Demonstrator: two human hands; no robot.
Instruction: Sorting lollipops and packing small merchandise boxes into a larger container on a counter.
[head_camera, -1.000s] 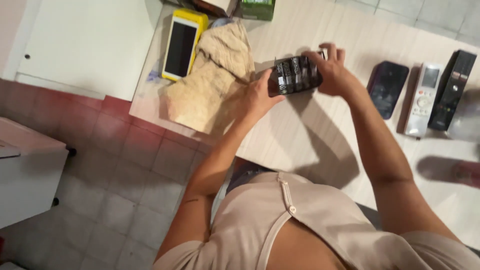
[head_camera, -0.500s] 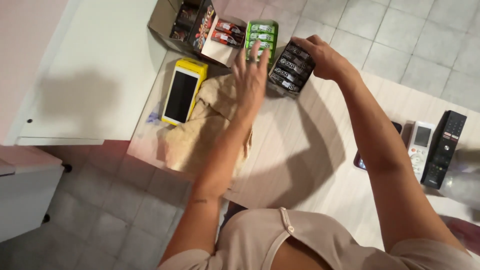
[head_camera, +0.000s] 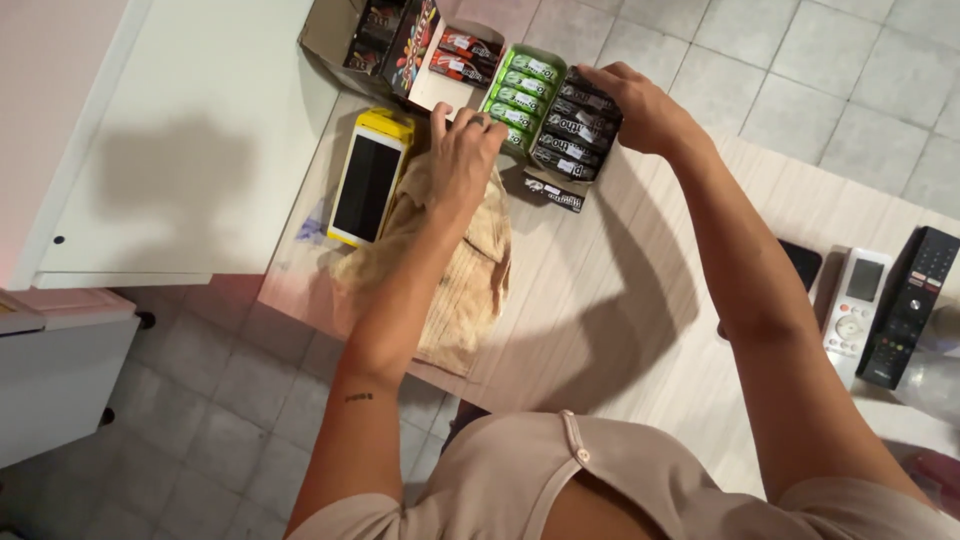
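Right hand (head_camera: 640, 105) had carried the black candy box (head_camera: 578, 128) from mid-table to the far edge, fingers clamped on it, beside the green box (head_camera: 522, 92). Left hand (head_camera: 465, 155) spread, probably touching the green box. One black pack (head_camera: 553, 192) lay loose in front. Open tabletop (head_camera: 610, 300) nearer the person; phone (head_camera: 367, 188) and cloth (head_camera: 470, 280) at the left edge.

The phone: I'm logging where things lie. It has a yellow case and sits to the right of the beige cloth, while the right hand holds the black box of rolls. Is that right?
Not quite. In the head view the phone lies to the left of the beige cloth, not to its right. The case is yellow, and the right hand does hold the black box of rolls.
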